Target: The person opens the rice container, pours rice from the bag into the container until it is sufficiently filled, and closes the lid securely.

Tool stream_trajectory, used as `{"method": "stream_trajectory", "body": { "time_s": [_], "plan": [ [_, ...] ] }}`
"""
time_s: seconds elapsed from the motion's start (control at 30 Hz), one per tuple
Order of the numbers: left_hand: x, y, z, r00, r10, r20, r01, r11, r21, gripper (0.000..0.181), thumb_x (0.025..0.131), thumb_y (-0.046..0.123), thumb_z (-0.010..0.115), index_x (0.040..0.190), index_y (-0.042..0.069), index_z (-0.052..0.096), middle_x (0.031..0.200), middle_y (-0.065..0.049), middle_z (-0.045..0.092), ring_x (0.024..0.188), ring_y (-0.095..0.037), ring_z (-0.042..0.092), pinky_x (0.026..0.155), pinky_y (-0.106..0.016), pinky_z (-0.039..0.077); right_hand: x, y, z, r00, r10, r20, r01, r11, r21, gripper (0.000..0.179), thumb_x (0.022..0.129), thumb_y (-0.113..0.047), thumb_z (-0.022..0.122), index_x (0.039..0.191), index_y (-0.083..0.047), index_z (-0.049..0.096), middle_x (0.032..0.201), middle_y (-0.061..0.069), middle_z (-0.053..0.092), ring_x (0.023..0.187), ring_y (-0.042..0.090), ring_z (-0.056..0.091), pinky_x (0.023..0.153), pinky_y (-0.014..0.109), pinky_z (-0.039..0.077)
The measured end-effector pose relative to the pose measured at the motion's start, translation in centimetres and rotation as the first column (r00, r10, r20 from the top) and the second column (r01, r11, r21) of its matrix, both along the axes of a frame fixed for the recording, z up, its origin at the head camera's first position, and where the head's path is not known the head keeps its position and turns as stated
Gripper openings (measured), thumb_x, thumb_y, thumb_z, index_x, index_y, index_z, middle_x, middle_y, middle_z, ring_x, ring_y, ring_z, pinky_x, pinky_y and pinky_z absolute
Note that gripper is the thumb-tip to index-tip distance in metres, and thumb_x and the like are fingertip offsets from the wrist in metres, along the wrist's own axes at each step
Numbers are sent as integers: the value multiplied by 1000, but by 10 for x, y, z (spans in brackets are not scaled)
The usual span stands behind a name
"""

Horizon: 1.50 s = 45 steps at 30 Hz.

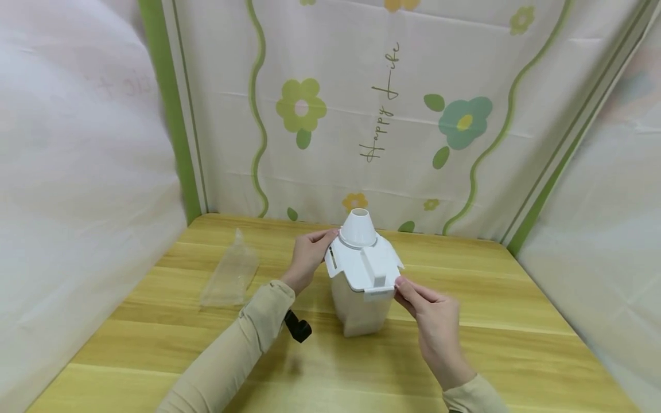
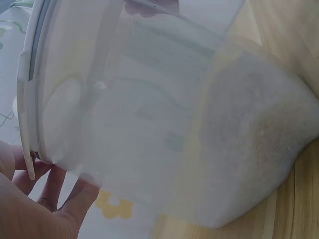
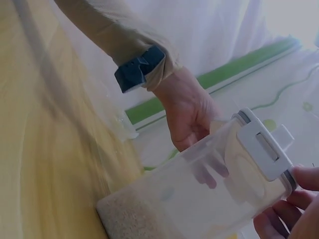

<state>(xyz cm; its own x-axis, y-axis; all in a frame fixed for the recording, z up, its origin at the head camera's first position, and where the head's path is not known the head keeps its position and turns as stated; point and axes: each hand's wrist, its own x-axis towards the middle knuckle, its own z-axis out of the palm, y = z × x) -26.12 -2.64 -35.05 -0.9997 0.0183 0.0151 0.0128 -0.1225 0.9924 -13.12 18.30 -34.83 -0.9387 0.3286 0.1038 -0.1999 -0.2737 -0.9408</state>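
A translucent plastic rice container [image 1: 361, 310] stands on the table in front of me, with rice [image 3: 132, 214] in its lower part. Its white lid [image 1: 351, 261] carries a cone-shaped piece [image 1: 358, 229] and a raised bar, and has latch flaps along its sides. At the far left corner, my left hand [image 1: 308, 258] pinches the lid's edge, fingers curled under a flap in the left wrist view. My right hand [image 1: 434, 321] pinches the near right corner of the lid. A slotted latch flap [image 3: 266, 152] lies against the container wall in the right wrist view.
A clear plastic bag [image 1: 232, 272] lies on the wooden table [image 1: 181, 338] to the left. A black wrist device [image 1: 298, 327] shows beside the left sleeve. Patterned curtains [image 1: 335, 132] enclose the back and both sides.
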Motion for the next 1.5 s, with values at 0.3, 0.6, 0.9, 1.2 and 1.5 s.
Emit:
{"method": "stream_trajectory", "body": {
  "time_s": [0.3,0.6,0.9,1.2,1.5],
  "plan": [
    [-3,-2,-1,999,-34,19,34,999,-3,28,94,29,69,112,8,75,103,-6,72,89,-20,67,74,-28,55,7,-15,-4,999,-24,-23,24,1000,5,32,76,-4,84,100,13,71,92,21,71,85,33,71,81,44,55],
    [-6,-3,1,998,-57,5,57,998,-8,29,95,29,68,114,8,74,104,-7,72,90,-20,67,72,-27,55,10,-17,-4,999,-30,-29,31,999,17,35,75,-4,85,100,15,70,90,21,72,82,29,72,80,45,55],
    [-5,-4,1,997,-83,8,83,997,5,30,95,30,68,115,8,74,104,-7,72,94,-25,67,71,-26,56,9,-16,-7,999,-27,-38,28,1000,14,34,75,-3,85,99,15,70,88,21,71,81,30,72,79,43,56],
    [-5,-3,1,997,-78,8,78,997,3,30,95,30,69,115,8,74,104,-8,72,92,-22,67,71,-27,56,8,-16,-8,998,-36,-53,38,999,37,32,76,-5,85,98,14,72,89,21,71,80,29,72,78,43,56],
    [-6,-4,0,997,-79,8,79,997,7,31,94,31,69,115,8,74,100,-8,72,82,-16,68,67,-25,55,9,-17,-8,997,-41,-58,43,998,36,35,76,-5,85,100,16,70,89,21,72,80,28,72,77,42,56]
  ]
}}
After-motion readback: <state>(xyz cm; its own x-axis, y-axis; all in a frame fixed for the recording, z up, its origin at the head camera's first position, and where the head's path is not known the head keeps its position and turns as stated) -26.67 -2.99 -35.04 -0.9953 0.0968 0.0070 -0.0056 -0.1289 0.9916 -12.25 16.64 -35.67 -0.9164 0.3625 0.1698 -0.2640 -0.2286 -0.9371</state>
